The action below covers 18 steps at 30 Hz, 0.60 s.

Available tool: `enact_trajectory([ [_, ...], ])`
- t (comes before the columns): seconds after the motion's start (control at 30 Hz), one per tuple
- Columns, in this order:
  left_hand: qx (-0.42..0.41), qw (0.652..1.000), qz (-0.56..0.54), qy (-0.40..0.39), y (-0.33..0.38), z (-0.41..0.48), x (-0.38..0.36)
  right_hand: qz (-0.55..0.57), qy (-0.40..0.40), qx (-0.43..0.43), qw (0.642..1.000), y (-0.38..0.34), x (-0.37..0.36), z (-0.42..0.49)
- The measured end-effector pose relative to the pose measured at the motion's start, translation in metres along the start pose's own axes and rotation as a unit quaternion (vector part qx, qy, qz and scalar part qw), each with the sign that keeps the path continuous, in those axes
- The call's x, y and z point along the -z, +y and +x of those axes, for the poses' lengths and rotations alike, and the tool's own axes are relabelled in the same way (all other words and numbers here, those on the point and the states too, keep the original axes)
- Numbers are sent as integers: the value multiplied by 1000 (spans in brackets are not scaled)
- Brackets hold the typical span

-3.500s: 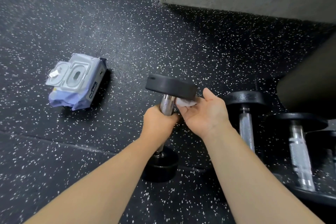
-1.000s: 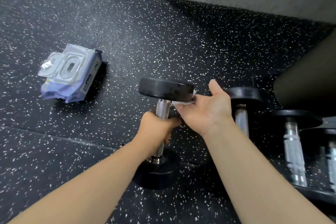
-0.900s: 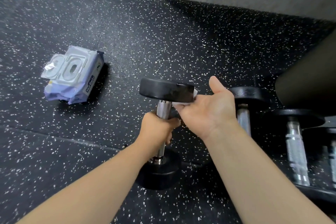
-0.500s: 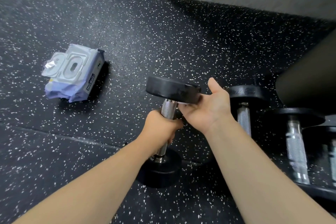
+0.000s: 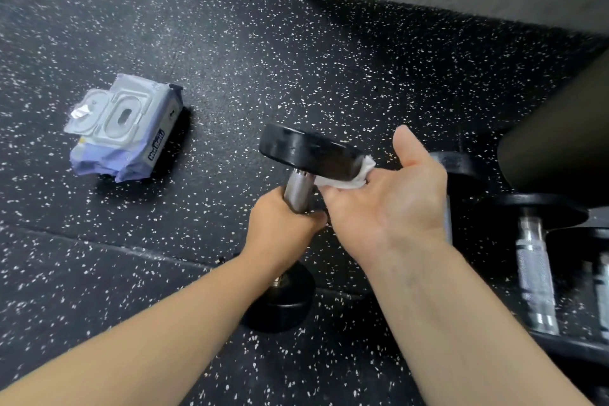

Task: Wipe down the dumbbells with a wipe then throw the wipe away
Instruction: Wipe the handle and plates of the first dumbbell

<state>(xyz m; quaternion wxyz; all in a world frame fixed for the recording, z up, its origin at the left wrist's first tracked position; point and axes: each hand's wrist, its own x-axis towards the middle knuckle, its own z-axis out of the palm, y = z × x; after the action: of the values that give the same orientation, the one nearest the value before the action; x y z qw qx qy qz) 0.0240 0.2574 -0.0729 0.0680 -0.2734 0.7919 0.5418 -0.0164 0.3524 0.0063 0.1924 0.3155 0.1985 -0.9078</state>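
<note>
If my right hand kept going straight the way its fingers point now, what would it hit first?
The right hand points up-left and holds the wipe against the dumbbell's top head. So it would meet that black head at once, through the wipe, though the exact contact is hidden.

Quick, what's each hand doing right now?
Left hand: grips the dumbbell handle.
Right hand: presses the wipe against the dumbbell's top plate.
</note>
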Motion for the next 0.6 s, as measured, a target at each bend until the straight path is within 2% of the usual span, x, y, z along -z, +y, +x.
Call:
enact_trajectory([
  [0.07,6,997,-71,-23,1,-1,-1,-7,-10,8,1000,2,-7,-3],
  [0.2,47,985,-137,-92,-4,6,-3,-5,24,-58,998,-6,-3,18],
  [0.3,57,981,-150,-105,-8,11,-3,-17,22,-74,997,-10,4,23],
  [0.47,49,982,-147,-112,-10,11,2,-21,-60,-76,995,-9,-1,-7],
  [0.6,52,981,-141,-121,-11,10,0,-42,-22,-84,995,-11,1,10],
])
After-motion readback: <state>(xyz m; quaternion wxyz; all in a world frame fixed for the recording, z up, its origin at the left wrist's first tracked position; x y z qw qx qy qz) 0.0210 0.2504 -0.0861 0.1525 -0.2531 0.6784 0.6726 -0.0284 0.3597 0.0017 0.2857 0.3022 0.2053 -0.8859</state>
